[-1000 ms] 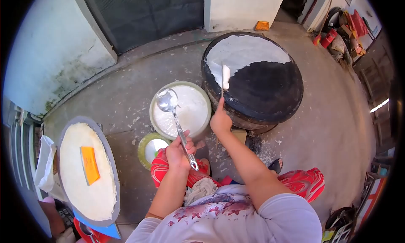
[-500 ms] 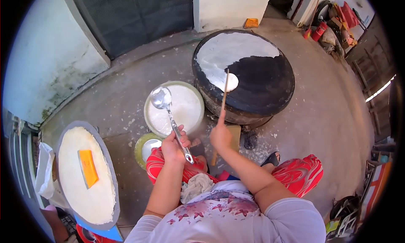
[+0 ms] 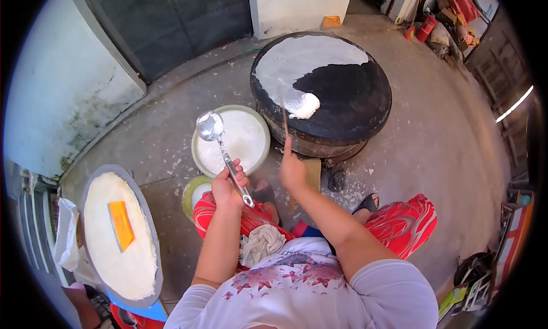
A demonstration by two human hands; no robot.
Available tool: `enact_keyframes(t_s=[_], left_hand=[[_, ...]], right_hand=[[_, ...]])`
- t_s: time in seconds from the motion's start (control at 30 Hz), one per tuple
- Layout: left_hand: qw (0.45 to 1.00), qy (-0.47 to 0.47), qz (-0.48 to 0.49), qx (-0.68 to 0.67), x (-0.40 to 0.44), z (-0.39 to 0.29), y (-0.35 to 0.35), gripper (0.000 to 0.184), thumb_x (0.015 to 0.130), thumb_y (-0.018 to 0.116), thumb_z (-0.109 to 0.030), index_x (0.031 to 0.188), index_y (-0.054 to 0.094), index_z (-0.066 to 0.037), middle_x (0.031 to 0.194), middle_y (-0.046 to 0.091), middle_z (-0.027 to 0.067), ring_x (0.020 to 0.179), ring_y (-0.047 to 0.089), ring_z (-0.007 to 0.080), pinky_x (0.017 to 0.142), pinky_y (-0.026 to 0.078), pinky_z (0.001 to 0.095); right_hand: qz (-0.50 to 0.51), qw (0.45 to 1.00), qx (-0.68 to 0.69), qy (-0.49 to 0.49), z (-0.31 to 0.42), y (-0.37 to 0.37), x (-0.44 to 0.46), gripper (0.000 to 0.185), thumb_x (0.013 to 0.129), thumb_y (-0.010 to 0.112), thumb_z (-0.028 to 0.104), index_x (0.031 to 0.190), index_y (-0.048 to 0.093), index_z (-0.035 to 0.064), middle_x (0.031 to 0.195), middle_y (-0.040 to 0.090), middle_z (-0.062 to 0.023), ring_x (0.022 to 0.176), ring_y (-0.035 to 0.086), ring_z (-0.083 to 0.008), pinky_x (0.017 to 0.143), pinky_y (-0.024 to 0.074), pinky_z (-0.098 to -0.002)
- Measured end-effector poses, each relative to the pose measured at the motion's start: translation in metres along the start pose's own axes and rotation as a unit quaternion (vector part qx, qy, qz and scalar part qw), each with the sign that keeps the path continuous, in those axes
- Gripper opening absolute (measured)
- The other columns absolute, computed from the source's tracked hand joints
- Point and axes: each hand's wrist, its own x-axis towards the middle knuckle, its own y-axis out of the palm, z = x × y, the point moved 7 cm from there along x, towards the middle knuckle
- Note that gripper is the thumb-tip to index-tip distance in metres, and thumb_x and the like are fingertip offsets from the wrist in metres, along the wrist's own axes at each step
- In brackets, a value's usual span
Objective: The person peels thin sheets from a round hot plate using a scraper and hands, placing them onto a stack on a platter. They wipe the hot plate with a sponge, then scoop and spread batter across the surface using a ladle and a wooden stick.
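My left hand point(image 3: 228, 187) is closed around the handle of a metal ladle point(image 3: 210, 127), its batter-smeared bowl raised over a pale basin point(image 3: 268, 133) of white batter point(image 3: 246, 143). In my right hand point(image 3: 293, 172) is a thin wooden stick point(image 3: 285, 116), blurred near its tip, with my index finger laid along it. The stick reaches the near left edge of a round black griddle point(image 3: 354, 103). A thin white batter layer point(image 3: 308, 50) covers the griddle's far and left parts. Near the stick sits a thick white lump point(image 3: 308, 106).
At left, an oval grey board point(image 3: 149, 199) bears a pale flat round sheet point(image 3: 103, 255) with an orange scraper point(image 3: 121, 225) on top. A small green bowl point(image 3: 187, 199) stands by my left knee. Red items and sacks point(image 3: 439, 32) are piled at the back right.
My right hand has swung the stick left across the griddle's near side. The white lump has changed from a smooth round to a ragged heap. My left hand still holds the ladle up.
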Motion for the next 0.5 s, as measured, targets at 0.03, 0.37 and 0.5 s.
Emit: enact_keyframes(t_s=[0.03,0.37,0.5], left_hand=[[1.0,-0.006,0.004,0.002,0.001,0.0,-0.001,0.03,0.092,0.029,-0.018,0.1,0.046,0.004,0.073,0.047,0.0073,0.053,0.04,0.0122,0.044,0.035,0.0239],[1.0,0.013,-0.015,0.021,0.003,0.001,0.002,0.028,0.091,0.029,-0.017,0.098,0.046,0.005,0.072,0.046,0.0064,0.052,0.041,0.0121,0.043,0.035,0.0229],[0.999,0.012,-0.016,0.027,0.004,0.001,-0.002,0.028,0.091,0.03,-0.017,0.098,0.046,0.004,0.072,0.047,0.006,0.053,0.041,0.012,0.043,0.035,0.0227]], right_hand=[[0.0,1.0,0.004,0.001,-0.006,-0.002,0.0,0.07,0.077,0.042,0.001,0.137,0.006,-0.0003,0.086,0.056,-0.022,0.069,0.059,-0.0343,0.06,0.0479,-0.0409],[0.016,0.998,-0.042,-0.042,-0.036,-0.008,-0.022,0.072,0.079,0.043,0.004,0.138,0.001,0.0018,0.085,0.058,-0.0208,0.07,0.06,-0.0296,0.059,0.0477,-0.0396],[0.034,0.995,0.0,0.098,-0.091,-0.046,-0.02,0.072,0.081,0.04,0.004,0.14,-0.001,0.0116,0.091,0.057,-0.0214,0.077,0.059,-0.035,0.067,0.0474,-0.0423]])
